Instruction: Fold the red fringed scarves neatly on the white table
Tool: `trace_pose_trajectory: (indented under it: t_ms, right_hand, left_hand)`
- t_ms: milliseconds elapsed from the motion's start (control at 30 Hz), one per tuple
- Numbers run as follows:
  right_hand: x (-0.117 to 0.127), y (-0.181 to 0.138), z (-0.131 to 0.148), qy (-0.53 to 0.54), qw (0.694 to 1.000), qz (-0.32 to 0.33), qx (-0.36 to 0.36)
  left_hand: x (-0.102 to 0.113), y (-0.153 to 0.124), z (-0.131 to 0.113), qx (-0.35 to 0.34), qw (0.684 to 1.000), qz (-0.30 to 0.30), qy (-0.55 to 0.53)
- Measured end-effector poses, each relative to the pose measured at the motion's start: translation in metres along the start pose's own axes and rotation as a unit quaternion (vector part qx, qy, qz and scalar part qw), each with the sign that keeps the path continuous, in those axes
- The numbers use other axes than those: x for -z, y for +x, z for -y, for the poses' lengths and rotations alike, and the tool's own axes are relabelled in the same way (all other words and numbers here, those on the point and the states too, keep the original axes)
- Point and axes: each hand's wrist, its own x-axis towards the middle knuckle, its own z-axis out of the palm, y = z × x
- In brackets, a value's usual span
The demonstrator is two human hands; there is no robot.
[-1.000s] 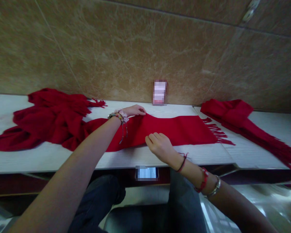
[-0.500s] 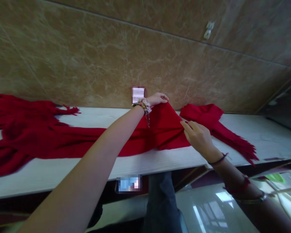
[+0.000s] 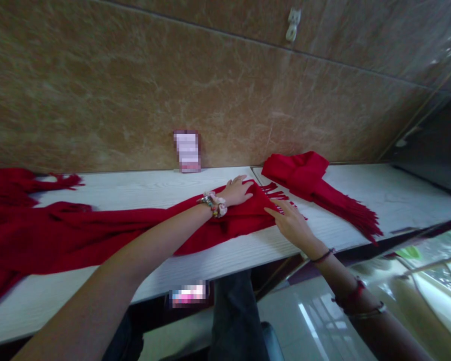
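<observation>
The scarf point(image 3: 108, 228) is matt cloth — the tabletop point(image 3: 225, 260) wood-grained, the floor point(image 3: 289, 321) smooth and glossy

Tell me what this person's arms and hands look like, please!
No sleeves show. The left hand has a puffy, pale pink hair tie and colourful beads at its wrist. Up from the right hand come a thin dark string, a red bracelet and a silvery bangle.

On a table point(image 3: 146, 188), a scarf point(image 3: 116, 225) runs left to middle — left hand point(image 3: 237, 193) on it, right hand point(image 3: 291, 223) at its right end. Farther right, a second scarf point(image 3: 311, 180); behind, a phone point(image 3: 188, 150) (at the far wall point(image 3: 135, 75)).
</observation>
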Motion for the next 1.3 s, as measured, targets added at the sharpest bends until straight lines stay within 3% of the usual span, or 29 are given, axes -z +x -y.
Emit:
trace_pose_trajectory:
  t_ms: [200, 333, 467, 600, 800, 933, 1100, 1300]
  right_hand:
    - [-0.002, -0.002, -0.009, 0.036, 0.995, 0.006, 0.091]
    - [-0.002, -0.005, -0.012, 0.02, 0.993, -0.004, 0.116]
    - [0.004, -0.001, -0.009, -0.008, 0.991, -0.012, 0.133]
    - [0.003, 0.002, -0.005, -0.019, 0.993, 0.005, 0.114]
    - [-0.006, -0.007, -0.01, -0.035, 0.995, -0.034, 0.086]
    - [0.001, -0.006, -0.006, -0.044, 0.991, -0.031, 0.12]
    - [-0.001, -0.002, -0.002, -0.041, 0.986, -0.043, 0.157]
    - [-0.017, -0.006, -0.009, -0.033, 0.99, -0.036, 0.134]
  left_hand:
    - [-0.002, -0.085, -0.013, -0.065, 0.991, 0.105, 0.048]
    - [-0.013, -0.119, -0.016, -0.073, 0.991, 0.035, 0.102]
    - [-0.015, -0.128, -0.017, -0.087, 0.978, -0.03, 0.186]
    - [-0.001, -0.132, -0.013, -0.078, 0.967, -0.033, 0.24]
    - [0.023, -0.149, 0.004, -0.057, 0.962, -0.055, 0.259]
    - [0.013, -0.16, 0.005, -0.104, 0.956, -0.025, 0.273]
    - [-0.006, -0.16, 0.005, -0.091, 0.954, -0.036, 0.282]
    - [0.002, -0.144, 0.033, -0.103, 0.94, -0.056, 0.32]
